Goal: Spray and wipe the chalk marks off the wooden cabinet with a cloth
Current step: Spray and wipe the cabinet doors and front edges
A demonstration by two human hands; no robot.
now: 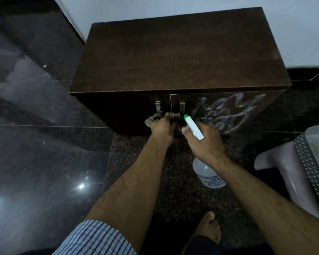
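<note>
With my right hand (pixel 204 144) gripping the spray bottle (pixel 194 128) beside the chalk marks (pixel 228 111) on the cabinet (pixel 173 57) door and my left hand (pixel 161 128) clutching the cloth (pixel 151 120) below the handles (pixel 182 107), I judged an even mist first would wipe best.

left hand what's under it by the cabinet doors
A bunched striped cloth, edges showing left of and above the left hand, held at the cabinet front below the metal handles. The hand hides the rest of it and the wood behind.
</note>
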